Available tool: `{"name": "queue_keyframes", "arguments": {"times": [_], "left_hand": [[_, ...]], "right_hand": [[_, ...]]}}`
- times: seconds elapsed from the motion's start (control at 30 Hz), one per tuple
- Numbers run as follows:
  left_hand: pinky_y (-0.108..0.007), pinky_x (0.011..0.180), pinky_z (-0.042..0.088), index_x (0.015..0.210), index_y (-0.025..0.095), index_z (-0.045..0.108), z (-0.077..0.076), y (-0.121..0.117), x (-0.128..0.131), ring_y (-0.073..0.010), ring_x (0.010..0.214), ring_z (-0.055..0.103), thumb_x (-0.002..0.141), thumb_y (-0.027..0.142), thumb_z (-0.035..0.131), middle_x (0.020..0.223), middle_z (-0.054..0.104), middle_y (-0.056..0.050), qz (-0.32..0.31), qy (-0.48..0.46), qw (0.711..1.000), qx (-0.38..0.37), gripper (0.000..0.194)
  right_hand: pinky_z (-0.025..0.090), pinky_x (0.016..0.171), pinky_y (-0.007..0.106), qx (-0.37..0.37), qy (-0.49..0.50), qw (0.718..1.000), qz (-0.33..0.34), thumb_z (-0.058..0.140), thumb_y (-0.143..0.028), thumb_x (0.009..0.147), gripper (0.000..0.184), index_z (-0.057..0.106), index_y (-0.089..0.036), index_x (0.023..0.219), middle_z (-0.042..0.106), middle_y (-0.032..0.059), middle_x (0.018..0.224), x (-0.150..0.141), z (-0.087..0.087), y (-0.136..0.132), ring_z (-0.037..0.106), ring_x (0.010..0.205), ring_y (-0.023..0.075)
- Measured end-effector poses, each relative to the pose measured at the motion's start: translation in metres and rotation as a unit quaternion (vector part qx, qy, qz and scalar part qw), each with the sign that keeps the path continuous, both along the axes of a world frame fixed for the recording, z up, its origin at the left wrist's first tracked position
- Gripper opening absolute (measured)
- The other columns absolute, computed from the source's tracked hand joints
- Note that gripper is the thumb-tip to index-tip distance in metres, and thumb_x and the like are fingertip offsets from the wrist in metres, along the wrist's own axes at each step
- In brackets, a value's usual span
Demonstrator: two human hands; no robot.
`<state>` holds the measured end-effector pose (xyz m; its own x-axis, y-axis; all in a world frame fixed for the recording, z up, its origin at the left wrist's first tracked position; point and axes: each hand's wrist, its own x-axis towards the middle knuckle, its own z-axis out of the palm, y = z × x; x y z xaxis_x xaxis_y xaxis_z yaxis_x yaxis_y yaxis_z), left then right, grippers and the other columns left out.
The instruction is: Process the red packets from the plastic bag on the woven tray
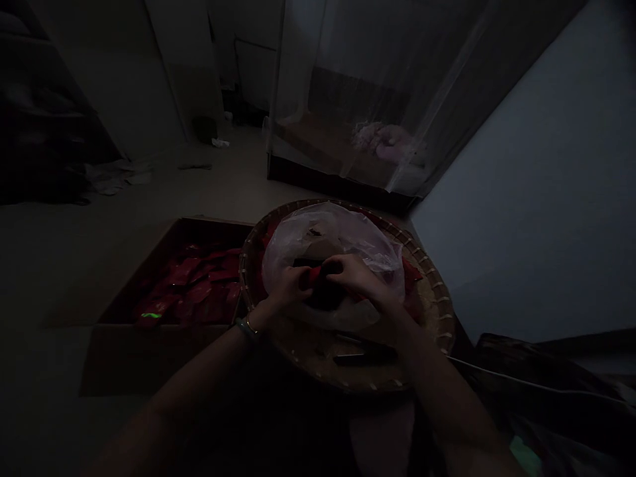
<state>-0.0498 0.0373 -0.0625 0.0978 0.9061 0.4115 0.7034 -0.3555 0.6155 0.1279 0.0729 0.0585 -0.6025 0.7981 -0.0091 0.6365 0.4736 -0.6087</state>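
My left hand [289, 289] and my right hand [355, 277] meet over a round woven bamboo tray [437, 311]. Between them, pinched at both sides, is a small red packet [315, 273]; dim light hides its details. Under the hands lies a translucent plastic bag [370, 238], spread open with dark contents that I cannot make out. More red pieces [411, 275] show around the bag's edge. Near the tray's front rim lies a flat dark object with a pale edge [349, 360], its kind unclear.
Left of the tray stands an open cardboard box [149, 354] with several red packets [199, 275]. A bed behind mosquito netting [348, 93] is at the back. A pale wall [536, 199] rises on the right, and a thin white cable [521, 379] runs below it.
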Motion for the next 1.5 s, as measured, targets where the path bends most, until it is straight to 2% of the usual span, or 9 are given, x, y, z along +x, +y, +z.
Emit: {"name": "queue_keyframes", "arguments": {"times": [0.23,0.4,0.6,0.77,0.87,1.03,1.27,1.37,1.5], "left_hand": [[-0.034,0.076,0.045,0.109,0.014,0.060,-0.002,0.000,0.000,-0.0224,0.085,0.062,0.062,0.025,0.071,0.096,0.068,-0.009,0.008,-0.012,1.000,-0.003,0.050],[-0.034,0.076,0.046,0.111,0.015,0.059,-0.001,-0.001,0.000,-0.0230,0.087,0.061,0.062,0.027,0.071,0.099,0.067,-0.009,0.020,-0.009,1.000,-0.012,0.052],[-0.032,0.072,0.046,0.108,0.013,0.059,0.002,-0.002,0.001,-0.0215,0.082,0.061,0.063,0.028,0.070,0.095,0.067,-0.009,0.005,-0.018,1.000,-0.018,0.048],[-0.032,0.073,0.046,0.109,0.013,0.057,-0.002,-0.002,0.001,-0.0219,0.085,0.062,0.063,0.027,0.070,0.096,0.067,-0.009,0.007,-0.029,0.999,-0.016,0.050],[-0.031,0.072,0.047,0.110,0.014,0.057,-0.004,-0.001,0.000,-0.0211,0.084,0.061,0.062,0.027,0.070,0.096,0.066,-0.009,0.009,-0.027,0.999,-0.024,0.051],[-0.031,0.072,0.046,0.110,0.016,0.057,-0.002,-0.002,0.000,-0.0209,0.084,0.061,0.061,0.026,0.071,0.095,0.066,-0.007,0.009,-0.021,0.999,-0.030,0.052],[-0.033,0.075,0.047,0.110,0.014,0.057,-0.004,-0.001,0.001,-0.0218,0.086,0.061,0.061,0.023,0.071,0.097,0.066,-0.009,-0.008,-0.049,0.999,-0.021,0.051],[-0.033,0.073,0.048,0.109,0.013,0.057,-0.003,-0.001,0.000,-0.0219,0.085,0.061,0.061,0.023,0.071,0.097,0.066,-0.009,-0.009,-0.040,0.999,-0.019,0.051],[-0.033,0.073,0.048,0.109,0.013,0.056,0.001,-0.003,-0.001,-0.0222,0.086,0.061,0.062,0.025,0.070,0.097,0.065,-0.010,-0.005,-0.032,0.999,-0.027,0.050]], "right_hand": [[0.047,0.082,0.028,0.014,0.054,0.998,0.028,0.053,-0.005,0.068,0.044,0.060,-0.016,0.110,0.066,0.0061,0.104,-0.001,-0.008,0.001,0.061,0.092,0.0168],[0.047,0.086,0.030,0.014,0.107,0.994,-0.021,0.048,-0.006,0.074,0.047,0.054,-0.016,0.120,0.063,0.0082,0.112,0.001,-0.018,0.004,0.060,0.098,0.0165],[0.048,0.083,0.031,-0.012,0.066,0.998,0.008,0.051,-0.009,0.074,0.033,0.066,-0.018,0.103,0.068,0.0053,0.101,0.003,-0.026,0.003,0.063,0.090,0.0173],[0.048,0.083,0.030,-0.027,0.108,0.994,0.018,0.055,-0.012,0.072,0.037,0.063,-0.020,0.108,0.067,0.0050,0.106,0.001,-0.031,0.004,0.062,0.095,0.0175],[0.049,0.077,0.027,-0.044,0.125,0.991,-0.011,0.054,-0.010,0.069,0.037,0.065,-0.018,0.103,0.069,0.0039,0.097,0.003,-0.031,0.006,0.063,0.087,0.0162],[0.048,0.067,0.025,-0.031,0.117,0.989,-0.090,0.057,-0.013,0.066,0.018,0.067,-0.015,0.081,0.068,0.0024,0.078,0.010,-0.033,0.011,0.062,0.073,0.0155],[0.050,0.070,0.026,-0.047,0.177,0.979,-0.090,0.060,-0.019,0.069,0.031,0.063,-0.017,0.100,0.068,0.0041,0.092,0.006,-0.051,0.012,0.063,0.080,0.0148],[0.050,0.071,0.027,-0.043,0.157,0.984,-0.070,0.061,-0.018,0.068,0.026,0.066,-0.017,0.093,0.069,0.0041,0.088,0.003,-0.052,0.010,0.064,0.077,0.0153],[0.050,0.068,0.029,-0.007,0.154,0.976,-0.151,0.056,-0.022,0.072,0.019,0.068,-0.016,0.086,0.069,0.0044,0.080,0.013,-0.050,0.017,0.063,0.071,0.0166]]}}
